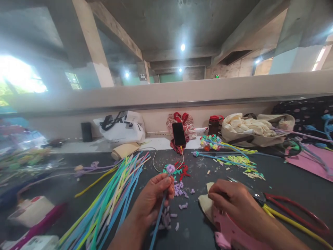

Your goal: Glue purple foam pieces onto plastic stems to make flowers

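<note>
My right hand [235, 205] is lying curled over a pink-and-cream piece [206, 205], and I cannot tell whether it is gripping anything. My left hand [156, 196] is pinching the blue stem [158, 225] above the table [191, 222], just under its purple flower [170, 168]; I am judging the stem light and bendable, the flower soft and crushable, so I am favouring a hold just there.

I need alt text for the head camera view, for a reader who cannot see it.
The left hand holds a blue stem topped with a small lilac flower above a dark table; the right hand is over cream material. Lilac pieces, colourful strips and scissors lie nearby.
</note>
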### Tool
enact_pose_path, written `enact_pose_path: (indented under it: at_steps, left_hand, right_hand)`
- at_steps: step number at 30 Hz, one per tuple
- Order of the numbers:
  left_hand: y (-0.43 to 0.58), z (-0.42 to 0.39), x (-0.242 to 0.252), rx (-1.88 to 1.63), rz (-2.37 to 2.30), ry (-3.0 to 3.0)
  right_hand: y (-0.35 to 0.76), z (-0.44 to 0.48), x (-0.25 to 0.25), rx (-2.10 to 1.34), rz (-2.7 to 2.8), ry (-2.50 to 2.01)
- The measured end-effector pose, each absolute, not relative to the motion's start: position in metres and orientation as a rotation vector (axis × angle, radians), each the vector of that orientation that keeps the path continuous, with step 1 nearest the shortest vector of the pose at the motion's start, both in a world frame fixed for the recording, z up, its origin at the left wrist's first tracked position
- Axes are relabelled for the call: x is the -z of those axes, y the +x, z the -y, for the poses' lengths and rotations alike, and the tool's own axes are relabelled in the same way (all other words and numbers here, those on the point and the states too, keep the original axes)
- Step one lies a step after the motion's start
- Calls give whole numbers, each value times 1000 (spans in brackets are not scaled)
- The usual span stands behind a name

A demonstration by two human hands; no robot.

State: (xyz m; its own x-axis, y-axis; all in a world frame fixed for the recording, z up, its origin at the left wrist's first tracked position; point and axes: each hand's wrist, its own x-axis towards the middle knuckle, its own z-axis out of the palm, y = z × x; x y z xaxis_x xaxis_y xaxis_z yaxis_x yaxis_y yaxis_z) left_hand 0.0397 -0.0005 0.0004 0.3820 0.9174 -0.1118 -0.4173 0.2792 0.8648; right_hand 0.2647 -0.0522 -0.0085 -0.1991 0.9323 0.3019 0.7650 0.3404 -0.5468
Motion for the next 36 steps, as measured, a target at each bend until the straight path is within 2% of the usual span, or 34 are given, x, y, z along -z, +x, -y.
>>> enact_pose_path:
  at_steps: [5, 12, 17, 28, 36]
  left_hand:
    - [35, -3, 0, -941, -809, 915]
    - [24, -11, -1, -995, -876, 894]
    - [20, -12, -2, -1029, -856, 912]
    - [21, -7, -1, -1026, -774, 906]
    - [21, -5, -2, -1037, -738, 908]
  right_hand:
    - [266, 46, 13, -389, 2077, -1480]
    - [250, 34, 5, -109, 2487, -1386]
    - [218, 32, 2, -151, 2687, -1279]
    - [167, 23, 12, -2, 2860, -1361]
    - [166, 21, 12, -58, 2836, -1408]
